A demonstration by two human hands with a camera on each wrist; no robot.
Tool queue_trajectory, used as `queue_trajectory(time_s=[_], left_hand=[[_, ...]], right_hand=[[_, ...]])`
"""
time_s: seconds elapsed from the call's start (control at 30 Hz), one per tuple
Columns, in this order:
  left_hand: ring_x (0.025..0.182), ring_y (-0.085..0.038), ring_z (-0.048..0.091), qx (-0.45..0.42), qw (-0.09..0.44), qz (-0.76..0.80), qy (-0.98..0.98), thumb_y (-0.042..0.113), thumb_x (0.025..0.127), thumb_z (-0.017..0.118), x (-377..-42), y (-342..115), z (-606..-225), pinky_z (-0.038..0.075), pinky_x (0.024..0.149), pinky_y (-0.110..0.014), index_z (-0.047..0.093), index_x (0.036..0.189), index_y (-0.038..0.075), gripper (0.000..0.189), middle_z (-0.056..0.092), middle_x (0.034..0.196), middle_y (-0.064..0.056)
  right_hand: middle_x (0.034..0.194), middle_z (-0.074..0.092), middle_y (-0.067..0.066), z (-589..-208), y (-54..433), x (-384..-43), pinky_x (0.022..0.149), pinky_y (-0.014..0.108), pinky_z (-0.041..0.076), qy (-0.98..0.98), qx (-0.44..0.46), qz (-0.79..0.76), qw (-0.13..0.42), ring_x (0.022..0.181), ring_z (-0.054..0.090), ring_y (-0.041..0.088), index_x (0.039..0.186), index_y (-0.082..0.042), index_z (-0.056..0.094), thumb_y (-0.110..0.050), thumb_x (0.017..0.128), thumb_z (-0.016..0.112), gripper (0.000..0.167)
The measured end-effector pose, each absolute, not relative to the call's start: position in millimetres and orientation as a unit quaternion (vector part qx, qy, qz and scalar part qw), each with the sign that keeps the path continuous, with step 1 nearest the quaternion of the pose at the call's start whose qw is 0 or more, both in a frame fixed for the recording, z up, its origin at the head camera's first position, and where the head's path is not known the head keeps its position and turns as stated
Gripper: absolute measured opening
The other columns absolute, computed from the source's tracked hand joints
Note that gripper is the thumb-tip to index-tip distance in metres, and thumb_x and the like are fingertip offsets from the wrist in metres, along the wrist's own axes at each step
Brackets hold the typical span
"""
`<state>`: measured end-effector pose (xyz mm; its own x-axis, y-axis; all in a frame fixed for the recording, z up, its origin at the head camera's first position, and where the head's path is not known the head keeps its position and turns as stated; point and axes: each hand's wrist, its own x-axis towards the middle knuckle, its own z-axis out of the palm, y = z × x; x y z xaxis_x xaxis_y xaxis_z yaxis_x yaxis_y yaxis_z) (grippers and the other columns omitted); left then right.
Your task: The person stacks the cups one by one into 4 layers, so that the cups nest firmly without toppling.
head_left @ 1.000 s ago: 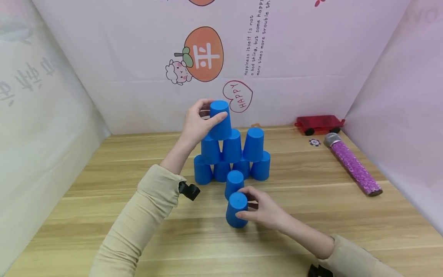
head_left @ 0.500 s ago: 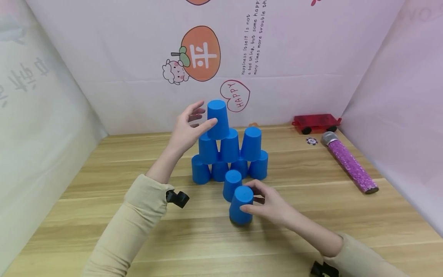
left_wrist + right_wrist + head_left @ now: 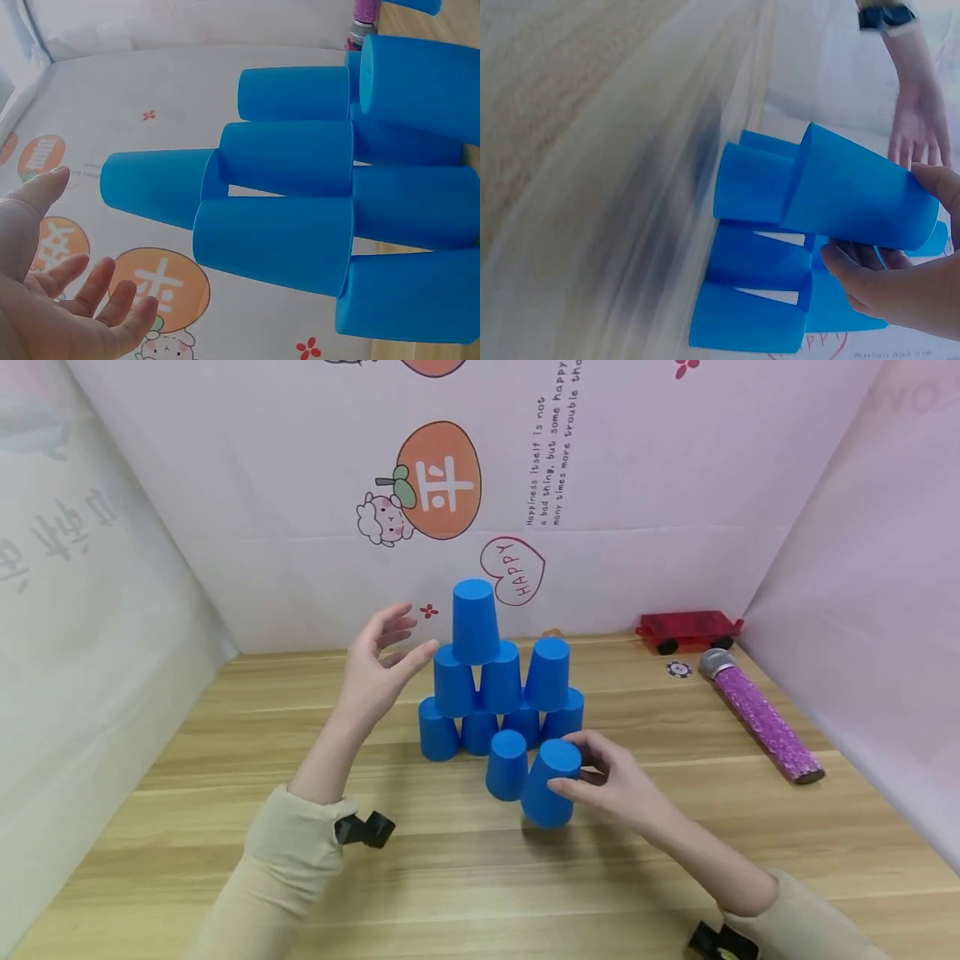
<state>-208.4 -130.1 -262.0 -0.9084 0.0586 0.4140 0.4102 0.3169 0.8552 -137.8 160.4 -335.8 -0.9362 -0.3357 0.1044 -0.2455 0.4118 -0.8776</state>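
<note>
Here, my left hand (image 3: 377,664) is loosely spread beside the top cup (image 3: 476,625), which straddles two cups (image 3: 454,687) for support, while my right hand (image 3: 617,783) pinches the nearest cup (image 3: 549,795) rim-down over the worktop (image 3: 420,881).

"HAPPY": printed heart (image 3: 513,570) | "Happiness itself is not": back wall (image 3: 300,477) | "平": orange fruit print (image 3: 439,481)

Toward the far edge of the surface (image 3: 420,893), a row of four cups (image 3: 480,735) carries three cups (image 3: 501,681); a top cup (image 3: 476,622) stands on the left two. Before the row stands a lone cup (image 3: 507,767), the held cup (image 3: 546,793) to its right. In the far right corner sits a cart (image 3: 688,631); before it lie a chip (image 3: 678,670) and, farther right, a microphone (image 3: 761,714).
</note>
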Motion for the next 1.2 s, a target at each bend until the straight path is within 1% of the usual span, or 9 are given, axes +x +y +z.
queue_trajectory(time_s=[0.27,0.4,0.5,0.6,0.73,0.83,0.93,1.1,1.2], left_hand=[[0.121,-0.018,0.049,-0.134,0.141,-0.581,-0.790,0.031,0.086,0.068,-186.6,-133.9,-276.7,0.045,0.103,-0.042,0.043,0.138,0.016,0.059,0.053,0.132,-0.005],[0.122,-0.021,0.048,-0.127,0.126,-0.595,-0.784,0.025,0.086,0.068,-182.3,-133.3,-284.7,0.044,0.103,-0.045,0.044,0.137,0.013,0.057,0.053,0.131,-0.008],[0.122,-0.021,0.048,-0.115,0.116,-0.601,-0.782,0.025,0.086,0.068,-179.3,-132.4,-291.3,0.045,0.103,-0.044,0.045,0.135,0.014,0.056,0.053,0.131,-0.007],[0.122,-0.020,0.048,-0.109,0.108,-0.603,-0.783,0.026,0.086,0.068,-176.3,-130.9,-299.0,0.045,0.102,-0.043,0.046,0.134,0.014,0.054,0.054,0.131,-0.006],[0.124,-0.023,0.049,-0.115,0.098,-0.602,-0.784,0.026,0.087,0.068,-173.8,-126.5,-311.3,0.044,0.102,-0.046,0.046,0.133,0.013,0.053,0.053,0.132,-0.007],[0.126,-0.028,0.048,-0.124,0.086,-0.596,-0.788,0.026,0.086,0.068,-173.6,-121.2,-321.7,0.043,0.102,-0.050,0.046,0.134,0.012,0.054,0.052,0.135,-0.009],[0.128,-0.029,0.047,-0.129,0.071,-0.587,-0.796,0.027,0.086,0.069,-173.0,-114.4,-331.0,0.042,0.103,-0.052,0.046,0.135,0.012,0.056,0.051,0.137,-0.009],[0.129,-0.028,0.046,-0.133,0.061,-0.579,-0.802,0.031,0.084,0.071,-170.9,-103.0,-341.0,0.041,0.103,-0.053,0.046,0.134,0.014,0.058,0.050,0.139,-0.007],[0.129,-0.029,0.046,-0.132,0.055,-0.577,-0.804,0.032,0.083,0.072,-169.0,-97.8,-344.9,0.041,0.104,-0.053,0.047,0.133,0.014,0.059,0.049,0.139,-0.007]], right_hand=[[0.117,0.059,0.014,-323.5,172.2,-141.1,0.095,0.049,0.049,0.845,-0.154,-0.512,-0.006,0.110,0.058,0.029,0.124,-0.006,0.050,-0.023,0.090,0.063,0.041],[0.118,0.059,0.012,-316.5,179.9,-143.8,0.094,0.047,0.050,0.853,-0.135,-0.504,-0.033,0.108,0.058,0.021,0.126,-0.006,0.049,-0.024,0.091,0.063,0.042],[0.118,0.059,0.012,-310.6,185.9,-145.6,0.093,0.039,0.051,0.860,-0.120,-0.494,-0.051,0.104,0.058,0.011,0.128,-0.007,0.048,-0.026,0.091,0.062,0.044],[0.119,0.058,0.011,-305.5,191.1,-146.9,0.090,0.023,0.049,0.863,-0.106,-0.491,-0.063,0.101,0.056,0.002,0.130,-0.008,0.047,-0.028,0.091,0.062,0.046],[0.119,0.056,0.009,-299.6,197.0,-149.9,0.084,0.011,0.046,0.860,-0.094,-0.495,-0.079,0.099,0.055,-0.002,0.131,-0.008,0.046,-0.029,0.091,0.062,0.048],[0.116,0.055,0.003,-294.4,200.6,-154.0,0.083,0.012,0.045,0.859,-0.087,-0.496,-0.092,0.099,0.054,-0.001,0.132,-0.009,0.046,-0.029,0.091,0.062,0.049],[0.114,0.055,-0.002,-287.9,202.0,-159.5,0.085,0.015,0.045,0.857,-0.081,-0.498,-0.107,0.101,0.054,0.002,0.132,-0.011,0.046,-0.031,0.091,0.061,0.048],[0.115,0.055,-0.005,-276.2,201.2,-171.0,0.089,0.027,0.047,0.853,-0.083,-0.499,-0.129,0.103,0.053,0.005,0.133,-0.013,0.047,-0.032,0.090,0.062,0.049],[0.113,0.056,-0.004,-269.6,200.4,-178.1,0.089,0.031,0.047,0.850,-0.087,-0.501,-0.140,0.102,0.054,0.006,0.132,-0.013,0.048,-0.032,0.090,0.062,0.048]])
